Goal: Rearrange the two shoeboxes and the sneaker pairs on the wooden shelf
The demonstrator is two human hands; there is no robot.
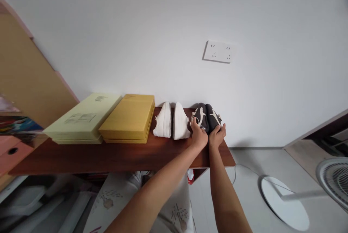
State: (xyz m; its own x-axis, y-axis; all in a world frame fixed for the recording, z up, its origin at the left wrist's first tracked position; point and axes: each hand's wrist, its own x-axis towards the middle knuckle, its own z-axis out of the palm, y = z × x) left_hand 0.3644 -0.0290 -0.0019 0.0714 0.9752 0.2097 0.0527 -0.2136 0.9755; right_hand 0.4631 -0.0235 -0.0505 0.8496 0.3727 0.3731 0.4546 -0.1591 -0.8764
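Observation:
Two dark sneakers with cream stripes stand side by side at the right end of the brown wooden shelf. My left hand is closed around the near end of the left dark sneaker. The near end of the right dark sneaker is in my right hand, its fingers along the outer side. My hands cover part of both shoes. Just to the left is a pair of white sneakers, the left white sneaker and the right white sneaker, a narrow gap between them.
A yellow shoe box and a pale green shoe box lie left of the shoes. Behind is a white wall with a socket plate. A fan's round base and cable lie on the floor at right. A pink box stands at left.

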